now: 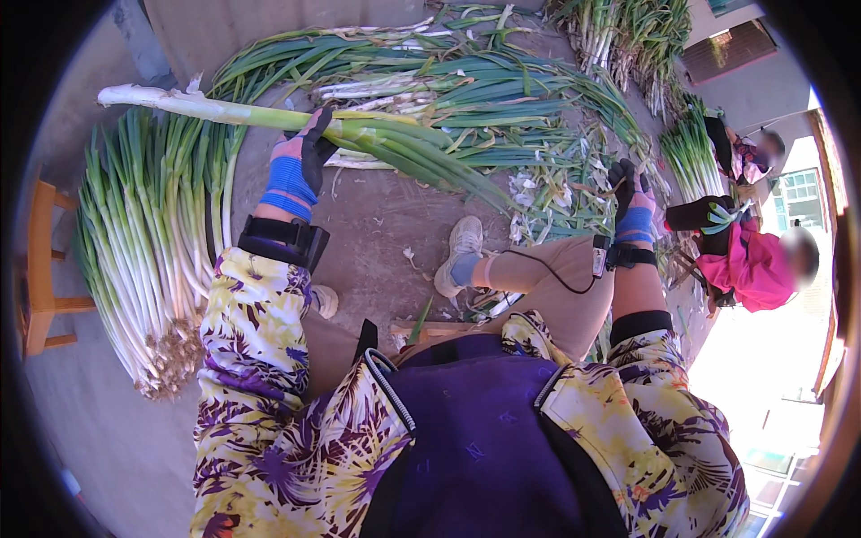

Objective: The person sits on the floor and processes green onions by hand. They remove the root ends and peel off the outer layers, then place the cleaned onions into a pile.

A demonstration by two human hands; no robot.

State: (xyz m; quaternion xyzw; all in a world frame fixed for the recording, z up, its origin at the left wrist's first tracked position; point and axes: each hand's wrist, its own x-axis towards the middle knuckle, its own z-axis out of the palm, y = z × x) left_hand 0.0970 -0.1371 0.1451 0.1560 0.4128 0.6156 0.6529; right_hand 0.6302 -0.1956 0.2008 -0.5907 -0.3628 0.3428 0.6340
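My left hand (307, 154), in a dark-palmed work glove with a blue knitted cuff, is closed around a long green onion (229, 111). Its white root end points left, and the green leaves trail off to the right. On the right, my right hand (631, 190), gloved alike, hangs above the heap of peeled scraps (549, 190) with its fingers curled. Whatever those fingers may hold is too small to make out. Below the held stalk lies a big row of green onions (148, 242) with white stems and bushy roots.
More green onions (448, 90) are spread over the ground ahead, with upright bunches (619, 40) behind them. A wooden stool (40, 269) stands at far left. Two people sit at the right, the nearer in a pink top (753, 264), beside another green onion pile (689, 152).
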